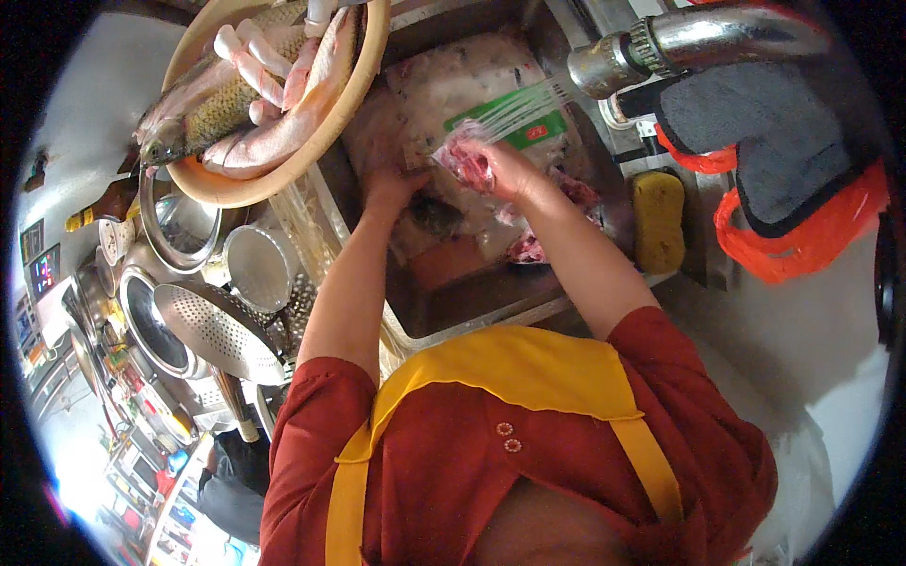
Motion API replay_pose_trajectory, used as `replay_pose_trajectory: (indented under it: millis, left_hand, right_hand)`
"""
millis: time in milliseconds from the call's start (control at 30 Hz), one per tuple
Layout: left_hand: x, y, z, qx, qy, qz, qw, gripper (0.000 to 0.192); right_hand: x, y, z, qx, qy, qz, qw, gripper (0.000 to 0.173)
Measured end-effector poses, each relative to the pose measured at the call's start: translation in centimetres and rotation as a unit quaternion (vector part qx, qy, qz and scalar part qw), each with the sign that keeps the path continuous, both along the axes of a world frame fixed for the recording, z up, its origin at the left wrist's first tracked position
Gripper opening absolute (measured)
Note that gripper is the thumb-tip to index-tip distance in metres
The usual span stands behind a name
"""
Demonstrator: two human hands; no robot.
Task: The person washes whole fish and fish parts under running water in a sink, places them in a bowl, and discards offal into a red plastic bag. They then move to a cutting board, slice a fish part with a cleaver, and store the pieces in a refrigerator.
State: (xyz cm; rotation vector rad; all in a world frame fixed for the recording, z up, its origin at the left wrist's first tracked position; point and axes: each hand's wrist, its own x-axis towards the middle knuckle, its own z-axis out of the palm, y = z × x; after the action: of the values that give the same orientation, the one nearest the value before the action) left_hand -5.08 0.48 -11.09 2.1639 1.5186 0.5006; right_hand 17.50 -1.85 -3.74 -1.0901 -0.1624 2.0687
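Note:
My right hand (508,170) grips a raw, dark-red piece of fish (463,164) over the metal sink (417,311). A stream of water (524,106) from the metal faucet (609,64) runs onto that piece. My left hand (388,166) is in the cloudy water at the sink's left side, its fingers blurred, so any hold is hidden. Beneath my right hand lies a clear plastic package with a green label (545,127), which bears writing. More red raw pieces (527,247) rest by my right forearm. A dark lump (435,216) shows between my hands.
A tan basin (276,191) at the upper left holds whole fish (226,92) and pale tubular innards (258,74). Metal pots and a perforated ladle (219,332) crowd the left. At right are a yellow sponge (658,223), grey cloth (764,127) and red plastic bag (800,240).

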Motion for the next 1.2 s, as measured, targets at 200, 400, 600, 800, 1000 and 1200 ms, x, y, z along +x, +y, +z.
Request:
replay_pose_trajectory:
  millis: [200,400,600,800,1000,1200]
  left_hand:
    - [0.5,-0.5,2.1,-0.474,-0.194,0.198,0.836,0.078]
    - [3.1,-0.2,8.4,-0.511,-0.45,0.176,0.711,0.016]
    - [7.7,0.5,8.4,-0.56,-0.486,0.096,0.664,0.015]
    - [9.0,0.3,8.2,-0.406,-0.214,0.095,0.883,0.024]
    - [8.0,-0.8,7.2,-0.315,-0.023,-0.07,0.946,0.029]
    - [6.7,-0.7,5.9,-0.267,-0.112,0.047,0.956,0.038]
  right_hand:
    - [-0.7,1.1,-0.7,-0.042,0.032,-0.048,0.997,0.02]
    - [0.2,1.4,0.0,0.029,-0.043,-0.149,0.987,0.022]
    - [3.4,0.5,0.1,0.097,-0.269,-0.138,0.948,0.033]
    - [5.2,-0.9,-0.1,0.094,-0.309,-0.021,0.946,0.032]
    - [4.6,-3.2,2.2,0.055,-0.365,0.167,0.914,0.067]
    - [4.7,-6.0,2.6,0.233,-0.284,0.041,0.929,0.051]
